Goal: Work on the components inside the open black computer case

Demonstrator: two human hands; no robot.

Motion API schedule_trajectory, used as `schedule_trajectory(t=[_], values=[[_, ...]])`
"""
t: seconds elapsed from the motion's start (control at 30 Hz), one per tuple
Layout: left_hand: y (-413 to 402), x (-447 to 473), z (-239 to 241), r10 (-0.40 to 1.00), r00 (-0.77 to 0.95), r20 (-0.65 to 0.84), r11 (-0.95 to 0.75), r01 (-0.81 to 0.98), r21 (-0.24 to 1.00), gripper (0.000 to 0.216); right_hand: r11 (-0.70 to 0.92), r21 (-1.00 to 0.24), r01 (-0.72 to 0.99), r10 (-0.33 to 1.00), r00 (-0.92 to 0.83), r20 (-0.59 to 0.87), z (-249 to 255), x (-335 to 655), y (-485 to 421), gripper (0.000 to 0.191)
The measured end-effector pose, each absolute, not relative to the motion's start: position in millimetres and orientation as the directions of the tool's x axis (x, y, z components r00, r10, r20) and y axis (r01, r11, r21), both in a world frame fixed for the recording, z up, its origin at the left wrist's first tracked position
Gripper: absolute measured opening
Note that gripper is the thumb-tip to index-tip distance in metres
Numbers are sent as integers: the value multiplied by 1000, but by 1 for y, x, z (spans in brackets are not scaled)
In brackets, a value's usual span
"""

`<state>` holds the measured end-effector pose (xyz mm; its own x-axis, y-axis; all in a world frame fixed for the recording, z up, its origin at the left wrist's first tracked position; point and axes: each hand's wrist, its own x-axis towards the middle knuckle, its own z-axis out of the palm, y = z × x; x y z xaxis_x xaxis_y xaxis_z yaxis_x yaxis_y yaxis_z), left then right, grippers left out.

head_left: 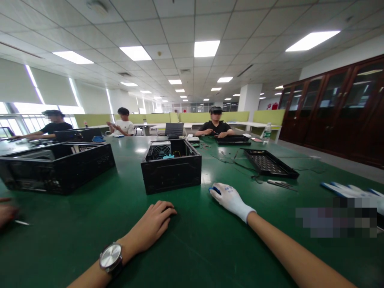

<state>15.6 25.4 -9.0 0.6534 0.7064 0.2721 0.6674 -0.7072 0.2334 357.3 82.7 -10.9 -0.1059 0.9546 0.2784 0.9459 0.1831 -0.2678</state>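
Observation:
My left hand (pixel 156 224), bare and with a watch (pixel 111 257) at the wrist, rests on the green table (pixel 192 248) with its fingers spread and nothing in them. To its right lies my right hand (pixel 229 198) in a white work glove with a blue palm. Its thumb stands apart from the loosely curved fingers, and I see nothing held there. Just beyond both hands stands a black computer case (pixel 171 174), open at the top. Inside it show a fan (pixel 160 151), coloured wires and a light-blue item (pixel 168 156). Neither hand touches the case.
Another computer case (pixel 75 172) stands at left, near a co-worker's blurred hand (pixel 6 214). At right are a black panel (pixel 270 164), cables (pixel 234 161), slim metal tools (pixel 280 184) and gloves (pixel 351 190). A person (pixel 216 126) sits opposite, near a bottle (pixel 267 134).

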Motion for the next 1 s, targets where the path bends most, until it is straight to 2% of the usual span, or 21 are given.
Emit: schedule_trajectory(t=[0.27, 1.0], values=[[26, 15, -9, 685, 661, 306, -727, 644, 237, 32, 190, -246, 951, 954, -120, 276, -11, 357, 84, 52], [24, 16, -6, 712, 652, 260, -702, 676, 226, 32, 185, -252, 950, 957, -115, 266, -3, 353, 77, 49]])
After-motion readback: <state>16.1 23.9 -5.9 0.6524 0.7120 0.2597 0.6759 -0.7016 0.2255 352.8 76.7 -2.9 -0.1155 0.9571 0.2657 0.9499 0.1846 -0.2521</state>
